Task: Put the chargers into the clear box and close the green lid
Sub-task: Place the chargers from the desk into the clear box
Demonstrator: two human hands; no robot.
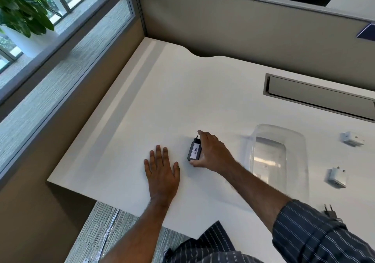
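A black charger (194, 149) with a white "026" label lies on the white desk (203, 92). My right hand (211, 151) is closed around it, thumb at its near end and fingers over its far end. My left hand (162, 169) rests flat on the desk just left of it, fingers spread. The clear box (279, 159) stands open and empty to the right of my right hand. Two white chargers lie beyond the box, one (352, 140) farther back and one (337, 177) nearer. A second black charger (330, 212) peeks out behind my right sleeve. No green lid is in view.
Beige partition walls (223, 25) close the desk at the back and left. A grey cable tray slot (318, 96) is set into the desk behind the box. The desk's front edge runs past my left wrist, with floor below.
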